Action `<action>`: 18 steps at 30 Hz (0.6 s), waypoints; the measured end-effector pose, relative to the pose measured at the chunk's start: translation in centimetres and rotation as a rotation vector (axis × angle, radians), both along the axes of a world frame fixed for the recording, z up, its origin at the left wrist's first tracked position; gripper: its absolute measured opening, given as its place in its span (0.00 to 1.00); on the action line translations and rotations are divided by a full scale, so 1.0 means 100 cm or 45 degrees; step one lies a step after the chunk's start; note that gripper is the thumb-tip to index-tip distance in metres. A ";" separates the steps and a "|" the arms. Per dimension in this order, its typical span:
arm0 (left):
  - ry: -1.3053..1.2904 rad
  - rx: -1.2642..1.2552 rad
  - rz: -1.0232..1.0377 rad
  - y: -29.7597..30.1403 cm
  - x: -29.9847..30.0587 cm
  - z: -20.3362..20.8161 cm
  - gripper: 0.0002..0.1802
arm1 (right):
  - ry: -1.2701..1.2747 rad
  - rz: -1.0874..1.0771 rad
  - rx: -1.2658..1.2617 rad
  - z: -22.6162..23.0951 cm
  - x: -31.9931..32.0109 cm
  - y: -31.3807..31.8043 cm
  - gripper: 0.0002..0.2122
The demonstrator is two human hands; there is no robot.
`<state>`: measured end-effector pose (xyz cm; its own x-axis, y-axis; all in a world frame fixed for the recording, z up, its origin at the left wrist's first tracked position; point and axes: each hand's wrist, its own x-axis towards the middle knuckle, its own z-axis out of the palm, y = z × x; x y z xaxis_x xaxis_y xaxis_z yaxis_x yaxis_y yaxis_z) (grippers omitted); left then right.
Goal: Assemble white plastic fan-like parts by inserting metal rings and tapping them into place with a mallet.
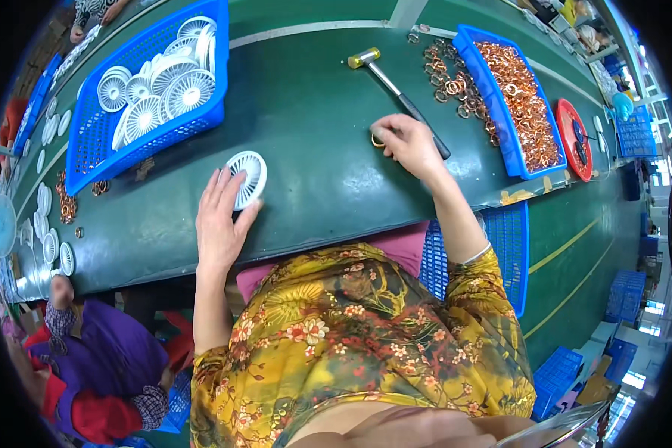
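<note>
My left hand (220, 216) lies flat, steadying the grille (247, 178); right hand (405, 142), beyond it, pinches 1 ring (378, 140). Advise square seating.

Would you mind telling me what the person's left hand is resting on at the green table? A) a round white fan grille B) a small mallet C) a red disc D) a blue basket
A: the left hand lies flat with its fingers on the round white fan grille, while the mallet lies apart, beside the right hand.

one mallet (396, 84), two blue baskets (89, 142)
</note>
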<state>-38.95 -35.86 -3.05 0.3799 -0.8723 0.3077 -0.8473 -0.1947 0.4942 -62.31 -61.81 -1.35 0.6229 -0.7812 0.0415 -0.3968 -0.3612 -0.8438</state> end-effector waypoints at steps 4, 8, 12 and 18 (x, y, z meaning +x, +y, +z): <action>0.203 -0.190 0.232 -0.010 -0.005 0.003 0.17 | 0.137 -0.067 -0.797 -0.011 0.003 0.004 0.07; 0.373 -0.293 0.457 -0.008 -0.008 0.002 0.11 | 0.372 0.046 -0.826 0.002 -0.006 0.021 0.09; 0.830 -0.540 0.381 -0.016 -0.022 0.005 0.14 | -0.028 0.073 -0.685 0.000 -0.004 0.031 0.03; 1.432 -0.602 0.128 -0.040 -0.048 0.017 0.21 | -0.445 0.144 -0.843 0.030 0.018 0.077 0.07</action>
<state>-43.79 -39.88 -1.33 0.6978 -0.7150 0.0433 0.1061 0.1630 0.9809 -60.52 -54.15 1.68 0.5623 -0.4567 0.6894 -0.0768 -0.8589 -0.5063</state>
